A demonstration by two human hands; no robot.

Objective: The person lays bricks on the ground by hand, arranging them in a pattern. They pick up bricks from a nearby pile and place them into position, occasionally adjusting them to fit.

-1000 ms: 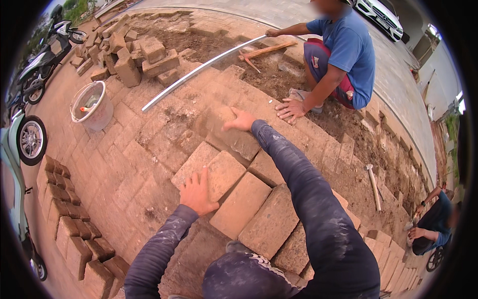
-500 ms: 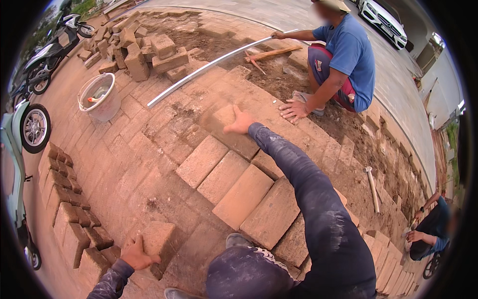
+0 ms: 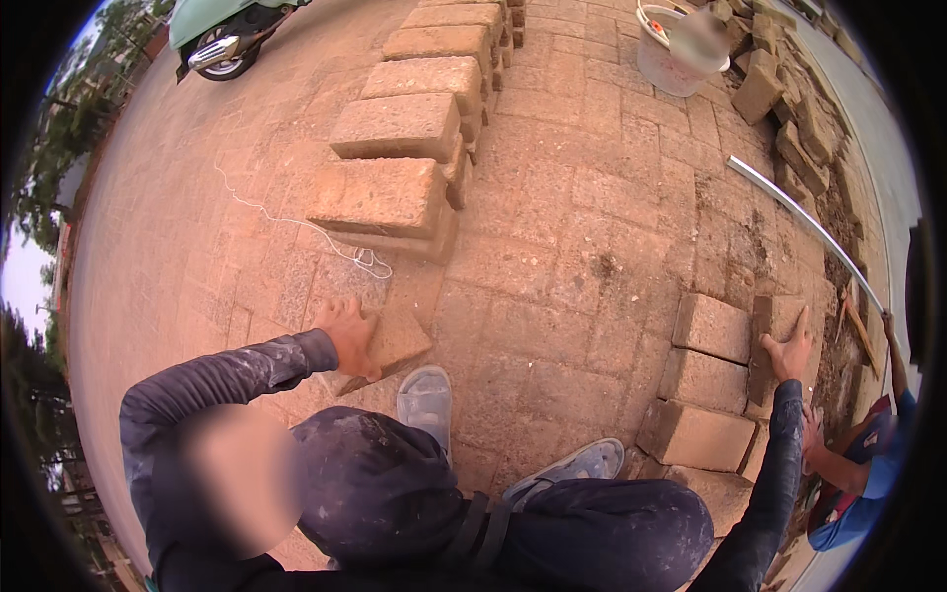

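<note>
My left hand (image 3: 347, 338) is closed on a tan paving brick (image 3: 401, 335) that sits tilted on the paving beside my left foot. My right hand (image 3: 789, 347) lies with spread fingers on another paving brick (image 3: 772, 314), at the outer side of a row of laid bricks. Nearest to it in that row are bricks such as this paver (image 3: 712, 326) and one standing higher (image 3: 698, 432). How far the right fingers reach over the brick's far edge is hard to see.
Stacked bricks (image 3: 390, 192) run away from me, with a thin white string (image 3: 296, 219) beside them. Farther off are a white bucket (image 3: 673, 59), a brick pile (image 3: 760, 84) and a green scooter (image 3: 232, 39). At right, a co-worker's arm (image 3: 838, 464) and a metal straightedge (image 3: 809, 222).
The view has swung left, so the laid row and co-worker now appear at the right edge. Both hands remain at their bricks; the left-hand brick now looks turned.
</note>
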